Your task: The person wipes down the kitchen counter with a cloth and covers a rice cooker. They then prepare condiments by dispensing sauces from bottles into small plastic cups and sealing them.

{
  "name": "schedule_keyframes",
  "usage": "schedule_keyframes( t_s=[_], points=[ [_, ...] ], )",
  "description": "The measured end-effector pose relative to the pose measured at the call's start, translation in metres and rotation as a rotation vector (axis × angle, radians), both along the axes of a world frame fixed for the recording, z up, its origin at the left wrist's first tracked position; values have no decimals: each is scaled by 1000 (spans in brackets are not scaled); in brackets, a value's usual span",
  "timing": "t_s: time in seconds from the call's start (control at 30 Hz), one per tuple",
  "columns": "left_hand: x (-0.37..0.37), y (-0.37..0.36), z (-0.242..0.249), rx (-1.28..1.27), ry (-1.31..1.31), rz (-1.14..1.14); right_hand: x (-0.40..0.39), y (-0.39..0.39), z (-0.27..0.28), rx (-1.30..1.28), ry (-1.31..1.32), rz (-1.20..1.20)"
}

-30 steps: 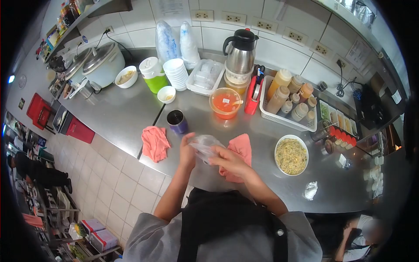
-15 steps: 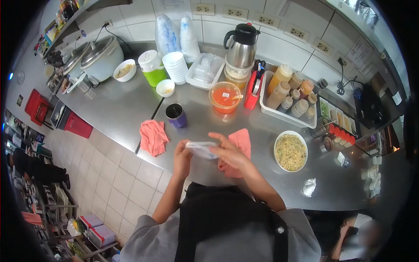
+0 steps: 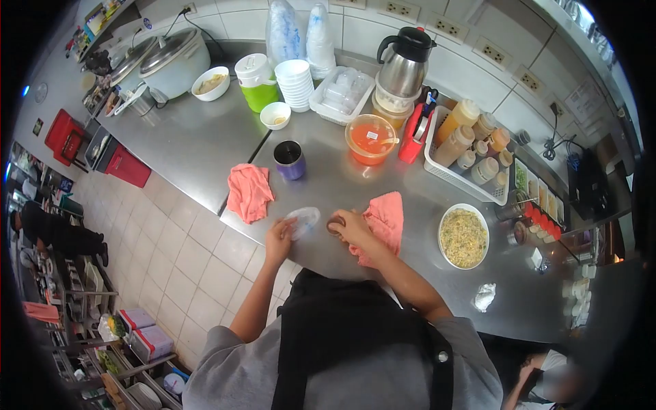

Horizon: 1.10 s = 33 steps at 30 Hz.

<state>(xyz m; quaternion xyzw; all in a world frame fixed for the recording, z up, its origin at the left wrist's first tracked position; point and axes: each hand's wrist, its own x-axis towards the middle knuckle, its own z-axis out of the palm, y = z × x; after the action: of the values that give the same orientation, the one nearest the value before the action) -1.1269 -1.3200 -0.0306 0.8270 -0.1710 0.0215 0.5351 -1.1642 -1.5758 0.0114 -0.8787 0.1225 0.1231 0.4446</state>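
Note:
My left hand (image 3: 278,240) is closed on the edge of a clear plastic bag (image 3: 305,221), held over the front of the steel counter. The bag looks thin and rounded, with a faint bluish mark. To its right, my right hand (image 3: 352,228) grips a small round container with brown contents (image 3: 335,225), low over the counter; its exact kind is hard to make out. A pink cloth (image 3: 386,222) lies beside and partly under my right wrist. Another pink cloth (image 3: 249,193) rests beyond my left hand, near a purple tumbler (image 3: 290,161).
Farther back stand an orange-filled tub (image 3: 370,140), a red tape dispenser (image 3: 414,137) and a white basket (image 3: 461,174) of squeeze bottles. At right are a bowl of fried rice (image 3: 464,236) and crumpled foil (image 3: 484,298). Another person (image 3: 547,379) is at lower right.
My hands have moved apart; both were at the clear plastic before. The plastic now hangs from my left hand, and a small brown round container shows in my right. The camera view has shifted slightly.

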Motion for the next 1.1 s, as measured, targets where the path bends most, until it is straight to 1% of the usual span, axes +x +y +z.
schedule_keyframes(
  t_s=[0.03, 0.07, 0.1, 0.13, 0.17, 0.23, 0.27, 0.3, 0.33, 0.37, 0.4, 0.43, 0.47, 0.5, 0.53, 0.57, 0.6, 0.63, 0.67, 0.7, 0.77, 0.8, 0.83, 0.87, 0.93, 0.97, 1.0, 1.03, 1.07, 1.1],
  points=[
    [-5, -2, 6, -1, 6, 6, -4, -3, 0, 356, 179, -38],
    [-12, -11, 19, 24, 51, 10, -5, -10, 1, 351, 185, -32],
    [-17, -18, 29, 51, 98, 11, -5, -17, 2, 437, 135, -107],
    [-17, -21, 29, 74, 115, -8, -3, -21, 5, 522, 82, -184],
    [-17, -26, 30, 71, 117, -7, -2, -20, 23, 519, 84, -183],
    [-19, -36, 31, 184, 100, -34, -6, -18, 64, 453, -201, -184],
    [-22, -43, 33, 182, 101, -39, -6, -13, 80, 429, -219, -148],
    [-24, -51, 36, 193, 130, -48, -6, -7, 79, 426, -221, -155],
    [-25, -57, 37, 204, 157, -57, -5, 1, 77, 458, -168, -114],
    [-24, -62, 24, 203, 154, -65, -5, 7, 73, 490, -115, -72],
    [-23, -66, 6, 136, 126, -77, -2, 10, 54, 472, -53, -27],
    [-23, -69, -5, 70, 97, -87, -2, 11, 36, 472, -58, -30],
    [-27, -71, 14, 175, 156, -83, -3, 13, 19, 449, -19, -74],
    [-28, -71, 22, 177, 151, -84, -6, 15, 10, 427, 21, -118],
    [-31, -71, 25, 174, 205, -83, -10, 16, 9, 398, 83, -181],
    [-34, -72, 29, 172, 259, -90, -13, 20, 6, 399, 79, -193],
    [-38, -73, 31, 170, 255, -114, -14, 25, 4, 88, -51, -221],
    [-39, -73, 31, 170, 202, -66, -14, 27, 0, -234, -176, -258],
    [-40, -76, 33, 166, 148, -26, -11, 24, -27, -276, -342, -269],
    [-39, -77, 38, 160, 136, -75, -12, 23, -22, -293, -345, -316],
    [-37, -74, 62, 284, -195, -86, -13, 24, 2, -429, -265, -227],
    [-41, -73, 86, 278, -207, -121, -12, 20, 11, -240, -106, -171],
    [-46, -71, 117, 238, -82, -156, -10, 14, 17, -46, 42, -111],
    [-46, -72, 131, 200, 42, -192, -9, 11, 15, -51, 30, -145],
    [-30, -54, 121, 200, -86, -230, -15, 8, 6, 214, 67, -61],
    [-22, -45, 105, -7, 67, -207, -22, 3, 6, 204, 55, -88],
    [-13, -39, 87, -210, 226, -187, -30, -1, 8, 434, 144, -134],
    [-6, -32, 72, -212, 219, -220, -36, -5, 12, 671, 226, -179],
    [-1, -26, 59, -123, 146, -323, -44, -10, 23, 670, 208, -208],
    [4, -30, 54, -36, 70, -424, -56, -15, 39, 714, 178, -182]
  ],
)
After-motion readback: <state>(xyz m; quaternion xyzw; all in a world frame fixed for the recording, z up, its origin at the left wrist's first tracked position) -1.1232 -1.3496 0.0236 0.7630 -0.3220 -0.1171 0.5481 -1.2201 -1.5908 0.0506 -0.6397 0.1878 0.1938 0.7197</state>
